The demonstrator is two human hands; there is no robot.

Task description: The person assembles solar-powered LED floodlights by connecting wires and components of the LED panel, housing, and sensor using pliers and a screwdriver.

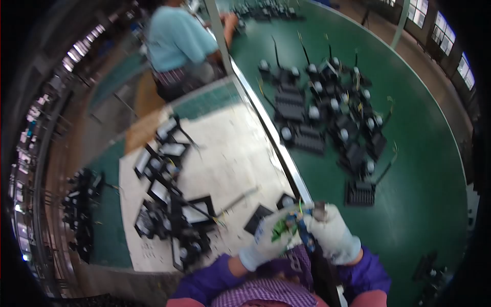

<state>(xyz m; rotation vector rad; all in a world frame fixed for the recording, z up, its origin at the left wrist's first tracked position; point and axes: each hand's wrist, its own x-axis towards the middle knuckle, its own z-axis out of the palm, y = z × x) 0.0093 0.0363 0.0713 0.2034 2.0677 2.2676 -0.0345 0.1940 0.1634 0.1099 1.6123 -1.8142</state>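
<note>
Both hands wear white gloves and meet close in front of my body. My left hand (267,238) is closed around a small bundle of green and blue pieces (292,221), whose exact kind I cannot make out. My right hand (332,236) pinches the bundle's other side, by a small brownish end. A thin yellow-green wire sticks up between the hands. Just beyond my left hand, a flat black part (257,218) lies on the white board, with a smaller dark part (285,201) beside it.
Black housings with wires (174,199) cluster on the white board (230,153) at left. Several finned black units (290,105) with round white parts stand on the green conveyor (419,153). A metal rail (279,148) divides them. A co-worker (179,41) sits farther up the line.
</note>
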